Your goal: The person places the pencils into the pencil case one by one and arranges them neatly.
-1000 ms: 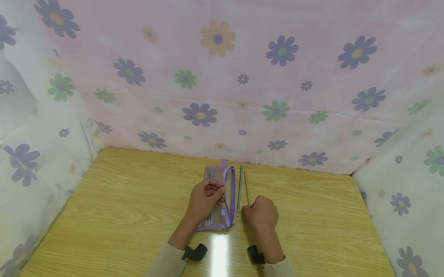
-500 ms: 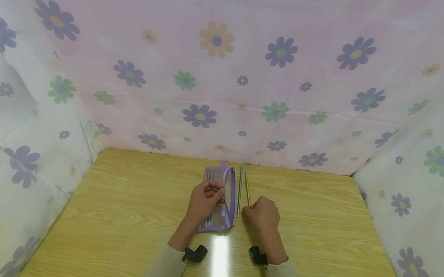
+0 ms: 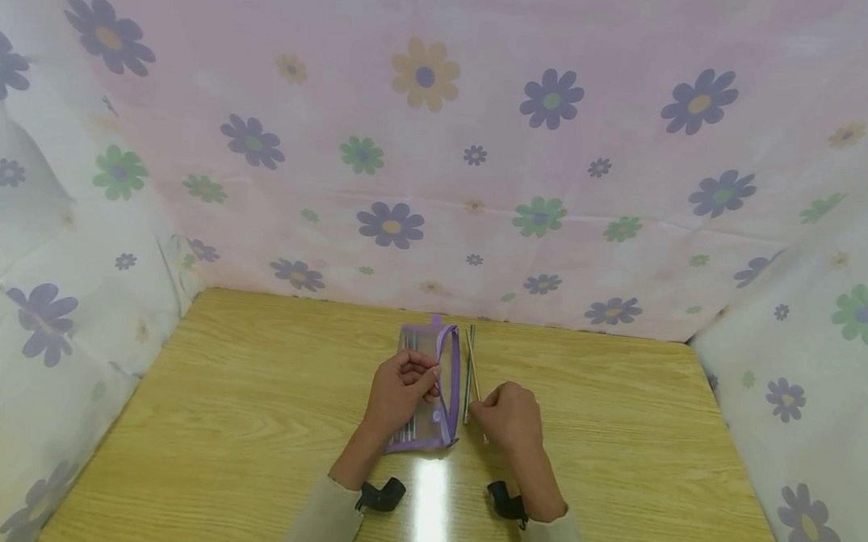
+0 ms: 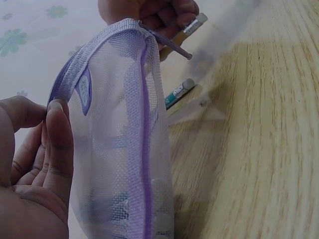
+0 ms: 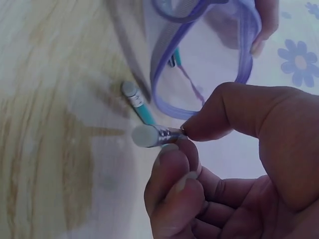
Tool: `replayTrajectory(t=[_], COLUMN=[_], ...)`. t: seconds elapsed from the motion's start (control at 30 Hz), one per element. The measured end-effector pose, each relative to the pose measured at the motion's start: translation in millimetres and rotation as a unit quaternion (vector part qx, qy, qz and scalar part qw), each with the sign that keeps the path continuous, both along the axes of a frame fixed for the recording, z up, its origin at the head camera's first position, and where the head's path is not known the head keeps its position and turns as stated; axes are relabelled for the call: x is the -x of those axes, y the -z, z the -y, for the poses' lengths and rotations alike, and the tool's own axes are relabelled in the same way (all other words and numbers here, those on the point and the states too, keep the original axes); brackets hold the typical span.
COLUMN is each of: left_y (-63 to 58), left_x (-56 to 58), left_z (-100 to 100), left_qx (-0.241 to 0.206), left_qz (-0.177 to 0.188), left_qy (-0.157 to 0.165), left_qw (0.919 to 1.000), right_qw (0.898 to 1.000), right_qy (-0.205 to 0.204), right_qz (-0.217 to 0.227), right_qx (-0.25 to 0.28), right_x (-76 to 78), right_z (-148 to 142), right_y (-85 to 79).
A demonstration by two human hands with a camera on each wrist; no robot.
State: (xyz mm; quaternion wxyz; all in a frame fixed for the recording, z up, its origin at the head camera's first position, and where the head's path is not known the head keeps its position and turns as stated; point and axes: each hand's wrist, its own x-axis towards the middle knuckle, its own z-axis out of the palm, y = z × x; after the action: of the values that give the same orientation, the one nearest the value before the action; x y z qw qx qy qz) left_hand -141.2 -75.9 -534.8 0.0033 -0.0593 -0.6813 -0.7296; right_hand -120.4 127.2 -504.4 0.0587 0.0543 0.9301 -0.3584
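Observation:
A purple-trimmed mesh pencil case (image 3: 455, 377) lies unzipped, several pencils inside it. My left hand (image 3: 398, 391) pinches the edge of its opening, which gapes in the right wrist view. On the other side, my right hand (image 3: 511, 416) pinches a gold pencil (image 3: 476, 378) near its eraser end (image 5: 145, 135). The far end of this pencil leans left and crosses over a teal pencil (image 3: 467, 395) in the head view. That teal pencil lies on the table beside the case, its white eraser (image 4: 188, 83) toward me.
A wood-grain table (image 3: 254, 392) bears everything. Flowered cloth (image 3: 481, 184) hangs behind it and on both sides. Each wrist carries a black camera mount (image 3: 383, 495). The zipper pull (image 4: 172, 45) dangles at the case's near end.
The gold pencil's far end has swung left, from beside the teal pencil to across it. My right hand has shifted slightly left; the left hand keeps its hold.

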Motion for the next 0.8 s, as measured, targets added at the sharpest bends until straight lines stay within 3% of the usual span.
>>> replayTrajectory(t=[0.63, 0.8], left_y=[-1.6, -1.1], left_x=[-1.3, -1.0], left_z=[-0.6, -1.0], left_qx=[-0.004, -0.004], left_qz=[0.011, 0.007], left_qy=[0.002, 0.002], left_qw=[0.9999, 1.0], right_qw=[0.997, 0.995], right_qy=[-0.055, -0.055], right_qz=[-0.019, 0.0], right_qx=[0.044, 0.081], right_x=[-1.1, -0.3], right_z=[7.5, 9.9], right_y=[-4.8, -1.4])
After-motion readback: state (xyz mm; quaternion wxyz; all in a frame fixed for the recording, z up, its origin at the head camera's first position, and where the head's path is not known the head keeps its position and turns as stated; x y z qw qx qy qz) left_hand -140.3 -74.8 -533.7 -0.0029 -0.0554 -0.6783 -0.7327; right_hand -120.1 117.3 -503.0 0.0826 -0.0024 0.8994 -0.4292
